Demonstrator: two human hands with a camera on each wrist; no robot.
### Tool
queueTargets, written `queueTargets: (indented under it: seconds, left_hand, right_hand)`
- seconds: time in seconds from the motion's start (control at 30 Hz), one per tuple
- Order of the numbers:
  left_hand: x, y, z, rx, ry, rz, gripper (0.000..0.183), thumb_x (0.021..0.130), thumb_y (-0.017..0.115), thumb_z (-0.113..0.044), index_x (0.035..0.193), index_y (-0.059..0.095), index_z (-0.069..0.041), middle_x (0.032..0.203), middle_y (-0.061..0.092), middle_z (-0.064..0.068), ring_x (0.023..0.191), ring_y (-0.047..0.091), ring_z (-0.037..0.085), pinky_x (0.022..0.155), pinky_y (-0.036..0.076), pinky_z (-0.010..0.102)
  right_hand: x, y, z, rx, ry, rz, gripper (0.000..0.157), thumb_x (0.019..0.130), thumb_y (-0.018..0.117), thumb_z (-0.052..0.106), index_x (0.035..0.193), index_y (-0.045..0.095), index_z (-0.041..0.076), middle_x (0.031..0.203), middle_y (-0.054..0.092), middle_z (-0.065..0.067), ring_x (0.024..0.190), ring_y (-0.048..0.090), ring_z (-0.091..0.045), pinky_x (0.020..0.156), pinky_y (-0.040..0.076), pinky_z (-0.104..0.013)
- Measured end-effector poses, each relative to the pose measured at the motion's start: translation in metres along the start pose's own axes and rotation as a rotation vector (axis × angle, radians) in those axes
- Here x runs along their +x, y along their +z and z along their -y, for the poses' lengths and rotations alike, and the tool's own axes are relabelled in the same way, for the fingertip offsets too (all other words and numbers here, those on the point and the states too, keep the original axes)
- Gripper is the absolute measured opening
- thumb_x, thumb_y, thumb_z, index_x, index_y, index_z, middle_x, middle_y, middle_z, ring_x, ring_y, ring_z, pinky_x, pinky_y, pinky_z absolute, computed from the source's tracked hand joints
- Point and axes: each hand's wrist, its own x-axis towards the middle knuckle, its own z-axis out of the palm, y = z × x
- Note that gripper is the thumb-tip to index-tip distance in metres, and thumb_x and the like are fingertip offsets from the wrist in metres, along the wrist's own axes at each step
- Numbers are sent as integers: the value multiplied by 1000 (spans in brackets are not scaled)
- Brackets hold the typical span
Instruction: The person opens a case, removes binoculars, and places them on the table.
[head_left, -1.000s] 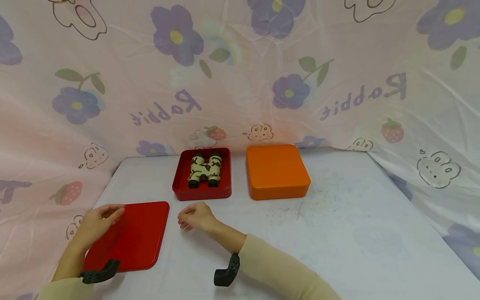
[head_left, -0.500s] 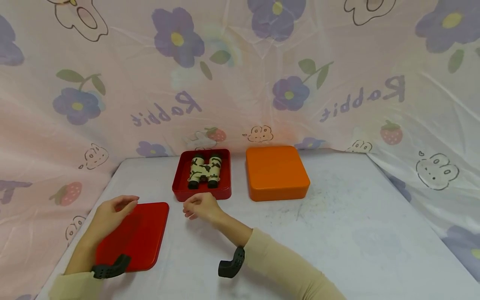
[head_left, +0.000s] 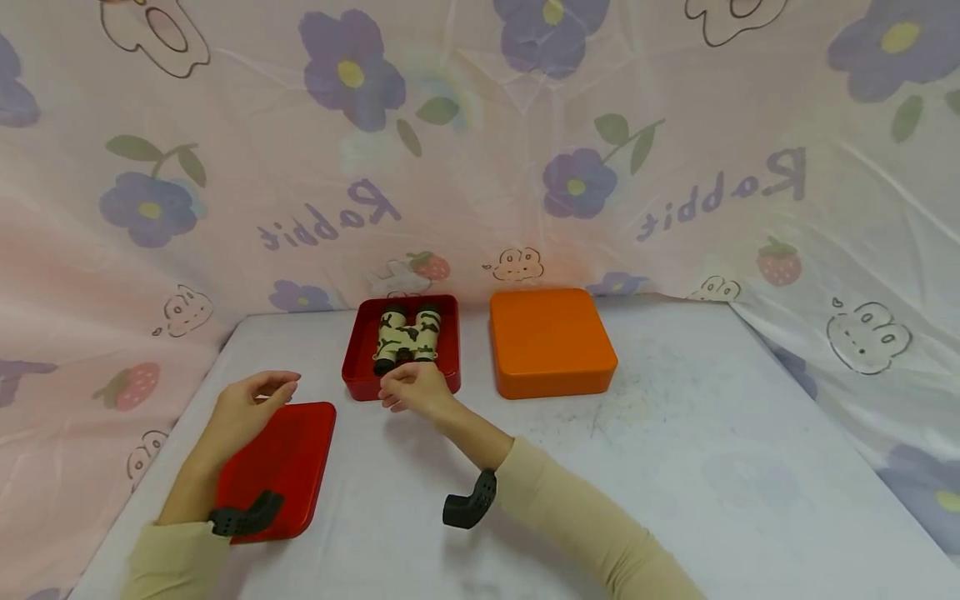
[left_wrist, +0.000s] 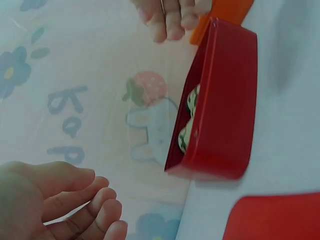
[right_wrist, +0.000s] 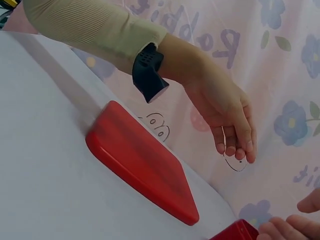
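Observation:
Camouflage-patterned binoculars (head_left: 408, 333) lie inside an open red box (head_left: 363, 387) at the back of the table. Just at the box's front edge hovers my right hand (head_left: 420, 390), its fingers loosely bent and holding nothing; it hides part of the near eyepiece end. Left of it, my left hand (head_left: 251, 412) hangs in the air over the far part of a flat red lid (head_left: 292, 475), also with loosely bent fingers and nothing in them. In the left wrist view, the left hand (left_wrist: 70, 205) is apart from the red box (left_wrist: 225, 105).
An orange box (head_left: 553, 343) with its lid on stands right of the red box, a small gap between them. Behind the table hangs a patterned cloth (head_left: 465, 167). White cloth covers the table (head_left: 675, 467).
Both hands have moved forward and to the right. The right hand has come up to the red box's front edge, the left has risen over the lid. Boxes and binoculars stay put.

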Motion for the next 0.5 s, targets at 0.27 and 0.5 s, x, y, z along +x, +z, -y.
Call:
queueTargets:
  seconds: [0.27, 0.5]
  left_hand:
    - [12, 10, -19, -49, 7, 2, 35, 99, 53, -25, 122, 63, -1, 111, 69, 23, 77, 51, -21, 69, 49, 13]
    - [25, 25, -27, -87, 25, -13, 34, 99, 53, -23, 122, 63, 0, 112, 69, 24, 81, 57, -14, 74, 46, 5]
  right_hand:
    - [10, -10, 7, 54, 28, -64, 22, 94, 58, 8, 107, 67, -7, 102, 71, -27, 82, 72, -29, 81, 60, -35]
    - [19, -19, 6, 60, 52, -117, 28, 95, 58, 12, 114, 64, -8, 104, 72, -24, 88, 73, -30, 82, 60, -32]
